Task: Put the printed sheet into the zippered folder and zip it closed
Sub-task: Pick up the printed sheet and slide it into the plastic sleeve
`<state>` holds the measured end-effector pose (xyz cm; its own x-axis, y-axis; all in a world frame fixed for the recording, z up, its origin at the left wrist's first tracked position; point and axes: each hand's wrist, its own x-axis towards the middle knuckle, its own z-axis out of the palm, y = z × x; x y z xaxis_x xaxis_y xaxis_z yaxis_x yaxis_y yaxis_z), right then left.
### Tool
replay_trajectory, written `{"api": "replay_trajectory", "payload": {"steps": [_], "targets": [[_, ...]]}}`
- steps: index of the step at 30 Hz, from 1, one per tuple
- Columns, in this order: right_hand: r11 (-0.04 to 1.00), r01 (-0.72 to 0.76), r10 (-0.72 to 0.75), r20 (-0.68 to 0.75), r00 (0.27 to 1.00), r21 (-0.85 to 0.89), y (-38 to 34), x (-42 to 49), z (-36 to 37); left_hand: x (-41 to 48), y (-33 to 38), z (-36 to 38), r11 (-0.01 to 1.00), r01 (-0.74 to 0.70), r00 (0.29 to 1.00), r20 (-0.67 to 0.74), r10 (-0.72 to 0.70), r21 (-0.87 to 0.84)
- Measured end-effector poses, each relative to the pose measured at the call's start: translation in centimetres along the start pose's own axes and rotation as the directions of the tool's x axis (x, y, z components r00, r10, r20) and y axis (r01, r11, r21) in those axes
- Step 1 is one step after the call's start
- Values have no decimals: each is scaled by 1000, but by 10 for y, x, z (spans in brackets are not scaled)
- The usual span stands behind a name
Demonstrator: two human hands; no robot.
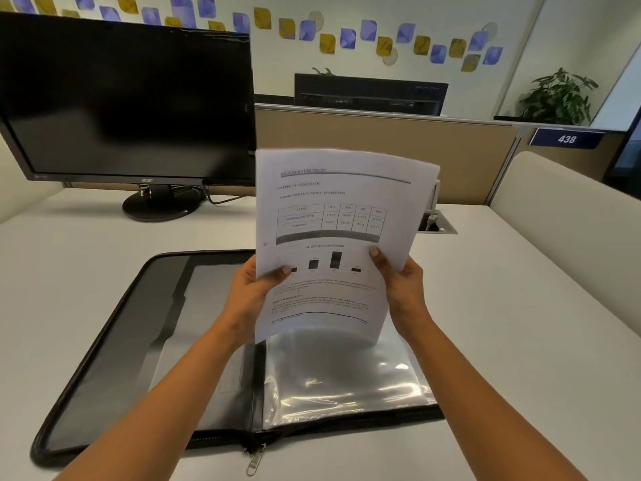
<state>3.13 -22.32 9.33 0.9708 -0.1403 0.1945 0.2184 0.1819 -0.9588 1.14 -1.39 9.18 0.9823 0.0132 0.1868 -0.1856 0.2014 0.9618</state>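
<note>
Two hands hold a printed sheet (333, 237) upright above an open zippered folder (114, 341) lying flat on a pale bench (520, 341). At far left, a dark monitor (125, 102) stands at the back of the bench, well apart from the work. The folder's left half shows dark inner pockets; its zipper pull (255, 461) hangs loose at the near edge by the spine. The left hand (253, 289) is closed on the sheet's left edge, thumb across the front and the other fingers hidden behind the paper, forearm reaching up from the lower left. The sheet, carrying a table and a bar chart, bows slightly between the two grips; it looks light, thin and easily creased, so a gentle pinch at both side edges, as here, seems the safest hold to keep it flat. Below it, the folder's right half carries glossy clear plastic sleeves (347, 376), likely slippery and floppy at the opening. The right hand (402, 286) pinches the right edge in the same manner, thumb on the print, wrist angled inward.
</note>
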Motion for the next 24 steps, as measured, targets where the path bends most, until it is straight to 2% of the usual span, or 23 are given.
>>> {"api": "replay_trajectory", "payload": {"steps": [6,11,15,20,24], "targets": [[999,-51,51,-12,999,-12,15,-5,-1,-5,-10,6,997,35,997,-74,-29,75],[998,-52,51,-36,998,-25,17,-4,-3,-3,-10,5,994,42,996,-77,-35,101],[992,-112,110,-33,993,-62,31,-10,-8,-3,-20,2,989,76,995,-77,-67,127],[991,-119,113,-93,989,-63,36,-8,-16,4,-41,-6,913,81,997,-14,-82,401],[989,-84,66,-145,987,-123,34,-2,-25,8,-65,-16,702,53,971,129,-204,710]]}}
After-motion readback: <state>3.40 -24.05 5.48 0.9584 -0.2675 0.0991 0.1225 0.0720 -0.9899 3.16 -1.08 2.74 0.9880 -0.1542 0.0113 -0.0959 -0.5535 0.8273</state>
